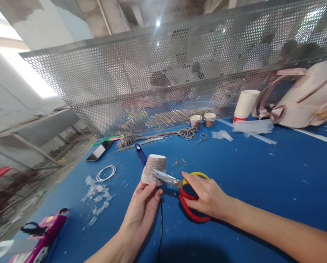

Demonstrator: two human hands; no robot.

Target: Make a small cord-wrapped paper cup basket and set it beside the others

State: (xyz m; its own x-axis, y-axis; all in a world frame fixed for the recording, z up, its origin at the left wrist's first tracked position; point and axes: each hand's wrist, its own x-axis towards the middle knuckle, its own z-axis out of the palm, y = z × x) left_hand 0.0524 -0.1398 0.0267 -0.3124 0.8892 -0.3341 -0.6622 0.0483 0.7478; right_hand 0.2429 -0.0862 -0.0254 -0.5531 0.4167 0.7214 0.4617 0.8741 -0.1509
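My left hand (143, 204) grips the lower edge of a small paper cup (154, 168) wrapped in rows of greyish cord, its narrow end up. In my right hand (207, 195) is a pair of scissors (167, 179) with one yellow and one red handle loop. The blades point left and lie against or just in front of the cup's side; whether they touch it I cannot tell. Behind the cup, a blue tool handle (141, 153) shows, the rest hidden. A black cable (161, 226) runs down past my left hand.
On the blue table (262, 190) are white scraps (97, 197), a white ring of cord (106, 173), a phone (99, 151) and grey cord bundles (129, 140). Two small cups (209, 119), stacked paper cups (246, 104), clear strips (252, 126) and a backpack (303, 98) stand near the perforated metal screen (111, 84).
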